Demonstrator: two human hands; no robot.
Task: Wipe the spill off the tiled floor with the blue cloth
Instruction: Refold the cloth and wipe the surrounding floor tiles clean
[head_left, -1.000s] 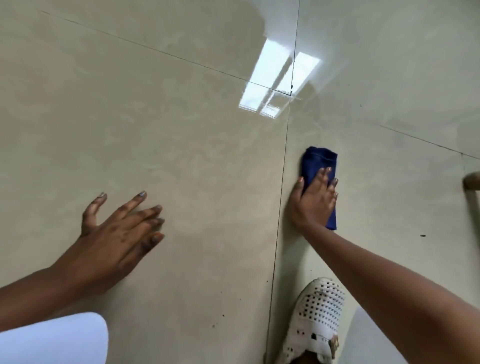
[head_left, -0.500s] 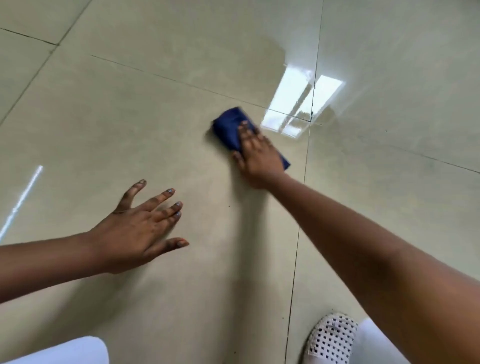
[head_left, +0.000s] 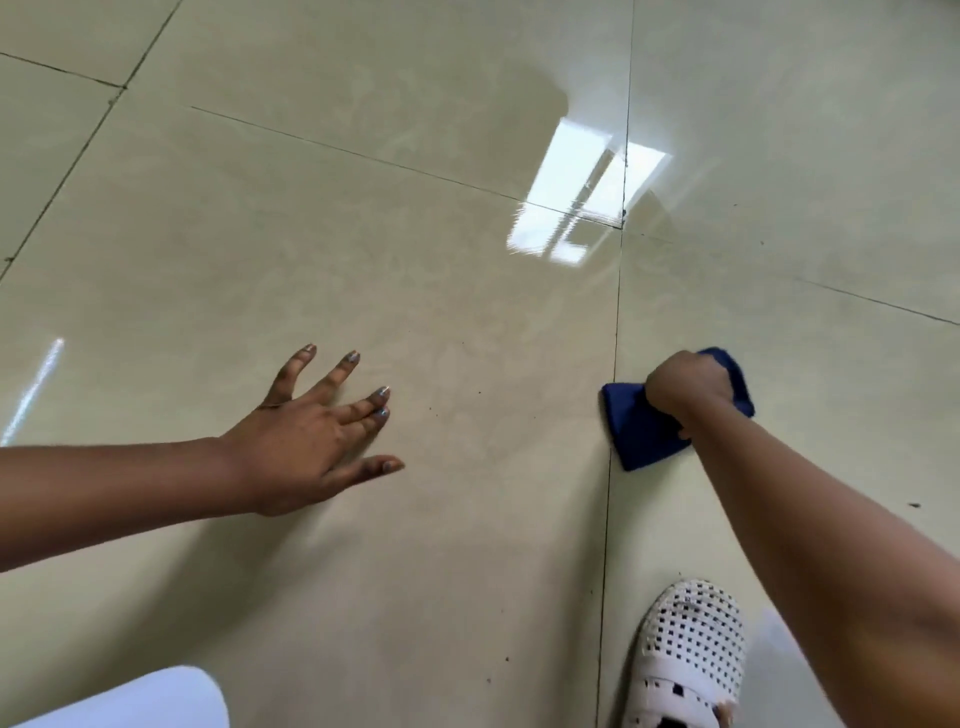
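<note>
The blue cloth (head_left: 640, 431) lies flat on the glossy beige tiled floor (head_left: 426, 218), just right of a grout line. My right hand (head_left: 684, 387) presses down on it with the fingers curled over its far edge. My left hand (head_left: 317, 439) rests flat on the tile to the left, fingers spread, holding nothing. No distinct puddle shows; only a few dark specks dot the tiles near the cloth and the grout line.
My white perforated shoe (head_left: 688, 654) stands on the floor at the bottom right, close below the cloth. A white trouser knee (head_left: 150, 701) shows at the bottom left. A bright window reflection (head_left: 576, 197) glares on the tiles ahead.
My right hand has dragged the blue cloth from the far tile, left of the grout line, back toward me and to the right of it. The left hand stays planted.
</note>
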